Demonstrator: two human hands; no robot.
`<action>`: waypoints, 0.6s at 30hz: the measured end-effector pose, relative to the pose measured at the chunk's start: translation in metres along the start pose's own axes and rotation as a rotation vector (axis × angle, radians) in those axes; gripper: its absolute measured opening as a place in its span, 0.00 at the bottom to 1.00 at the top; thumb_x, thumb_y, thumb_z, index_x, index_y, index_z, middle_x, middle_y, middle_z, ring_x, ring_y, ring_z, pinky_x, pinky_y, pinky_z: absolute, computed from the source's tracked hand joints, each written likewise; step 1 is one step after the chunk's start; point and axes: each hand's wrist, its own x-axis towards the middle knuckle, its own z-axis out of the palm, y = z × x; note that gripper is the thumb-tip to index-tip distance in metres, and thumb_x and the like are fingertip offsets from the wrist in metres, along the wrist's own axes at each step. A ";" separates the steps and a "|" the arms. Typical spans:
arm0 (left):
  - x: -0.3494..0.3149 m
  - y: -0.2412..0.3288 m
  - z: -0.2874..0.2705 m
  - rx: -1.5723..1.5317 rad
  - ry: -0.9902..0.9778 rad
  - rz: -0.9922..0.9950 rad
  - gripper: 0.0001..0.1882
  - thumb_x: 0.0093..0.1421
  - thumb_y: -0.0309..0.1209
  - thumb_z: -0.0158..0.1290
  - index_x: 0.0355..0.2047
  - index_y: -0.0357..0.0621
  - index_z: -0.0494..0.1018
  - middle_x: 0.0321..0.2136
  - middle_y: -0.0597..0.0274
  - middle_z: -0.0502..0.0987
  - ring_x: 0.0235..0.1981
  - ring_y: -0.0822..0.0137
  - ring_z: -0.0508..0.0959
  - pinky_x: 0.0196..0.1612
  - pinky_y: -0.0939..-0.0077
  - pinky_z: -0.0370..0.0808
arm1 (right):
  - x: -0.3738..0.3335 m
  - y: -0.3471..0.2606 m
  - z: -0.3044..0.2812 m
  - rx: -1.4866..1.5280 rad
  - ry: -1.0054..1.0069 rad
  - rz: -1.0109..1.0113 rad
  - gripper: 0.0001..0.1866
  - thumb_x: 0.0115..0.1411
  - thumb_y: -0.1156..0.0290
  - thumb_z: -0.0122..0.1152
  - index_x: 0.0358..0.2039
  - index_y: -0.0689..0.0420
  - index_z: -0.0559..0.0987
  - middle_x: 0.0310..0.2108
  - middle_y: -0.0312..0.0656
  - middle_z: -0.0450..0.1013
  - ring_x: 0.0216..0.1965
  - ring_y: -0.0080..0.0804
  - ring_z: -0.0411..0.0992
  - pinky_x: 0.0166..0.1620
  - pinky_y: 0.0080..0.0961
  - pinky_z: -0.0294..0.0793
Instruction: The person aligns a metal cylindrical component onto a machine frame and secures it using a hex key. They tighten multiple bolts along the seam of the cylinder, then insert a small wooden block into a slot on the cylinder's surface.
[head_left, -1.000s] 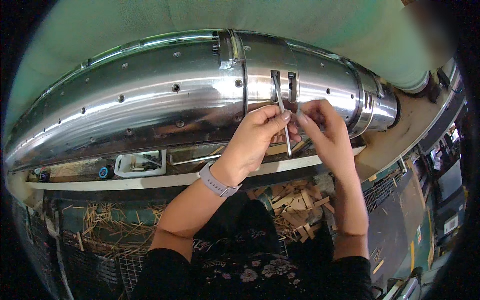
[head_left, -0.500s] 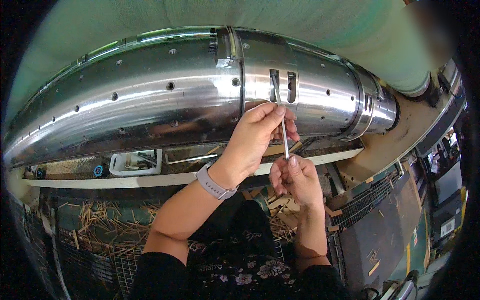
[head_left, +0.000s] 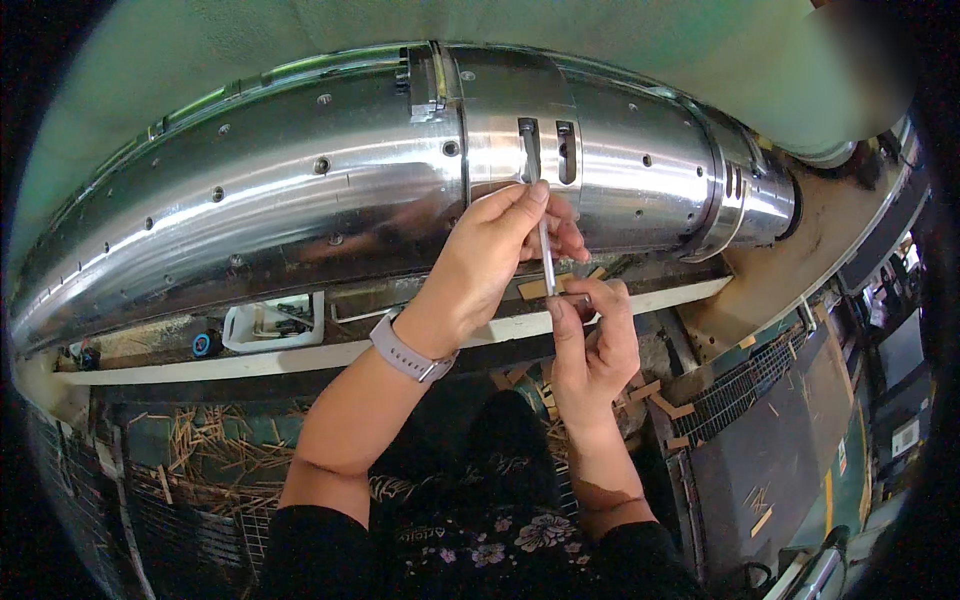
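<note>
A slim metal hex key (head_left: 547, 262) stands nearly in line with my forearms, its far end inside the left of two slots (head_left: 529, 150) in a shiny steel roller (head_left: 390, 150). My left hand (head_left: 490, 235) pinches it between thumb and fingers just below that slot, close to the roller's surface. At the near end, my right hand (head_left: 597, 345) grips it between thumb and index finger. The right slot (head_left: 566, 153) has nothing in it that I can make out. How the tip sits inside the slot is hidden.
Below the roller runs a pale ledge (head_left: 290, 362), with a white plastic box (head_left: 273, 325) of tools and a blue round item (head_left: 206, 344) behind it. Cardboard strips (head_left: 215, 440) litter the floor. A large pale green cylinder (head_left: 330, 45) lies beyond; a dark panel (head_left: 750, 460) stands right.
The view has shifted, so the roller sits slightly higher and further left. My right hand has turned more upright, its fingers now raised around the hex key's near end. My left hand keeps its pinch.
</note>
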 end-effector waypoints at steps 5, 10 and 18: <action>0.005 -0.002 -0.004 0.006 0.003 -0.015 0.18 0.67 0.38 0.37 0.35 0.35 0.70 0.28 0.54 0.74 0.34 0.57 0.78 0.41 0.66 0.73 | -0.001 0.004 0.006 0.417 -0.075 0.197 0.18 0.66 0.60 0.43 0.39 0.63 0.73 0.35 0.41 0.64 0.28 0.24 0.63 0.31 0.20 0.65; 0.006 0.001 -0.002 0.018 -0.020 -0.027 0.18 0.67 0.39 0.37 0.35 0.35 0.70 0.29 0.53 0.74 0.36 0.54 0.78 0.43 0.64 0.73 | 0.006 0.009 0.000 1.124 -0.381 0.697 0.17 0.66 0.58 0.44 0.32 0.60 0.71 0.22 0.37 0.66 0.21 0.22 0.63 0.26 0.17 0.64; 0.004 0.005 -0.001 0.074 0.001 -0.097 0.18 0.66 0.40 0.40 0.34 0.36 0.69 0.29 0.53 0.74 0.36 0.54 0.78 0.43 0.64 0.74 | 0.013 0.012 0.009 0.188 -0.243 0.175 0.06 0.50 0.84 0.53 0.29 0.62 0.69 0.26 0.43 0.65 0.30 0.35 0.68 0.34 0.28 0.69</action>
